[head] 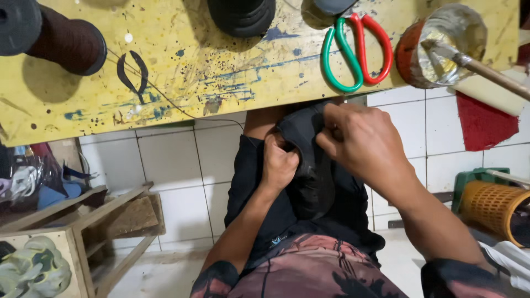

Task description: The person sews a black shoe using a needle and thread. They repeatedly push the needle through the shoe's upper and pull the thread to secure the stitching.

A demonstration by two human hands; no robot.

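Black curved shoe upper (pixel 309 160), both hands

Head view, person's own body only. Left hand (pixel 280 165) and right hand (pixel 359 140) bare: no gloves, rings or watch visible. Forearms bare to the elbows. Short sleeves (pixel 218 278), dark with faded reddish-pink mottling. Shirt front (pixel 314 270) same reddish-pink fabric with black brush-like streaks. Black shorts (pixel 259 193) over the lap; small light-blue mark near hem.
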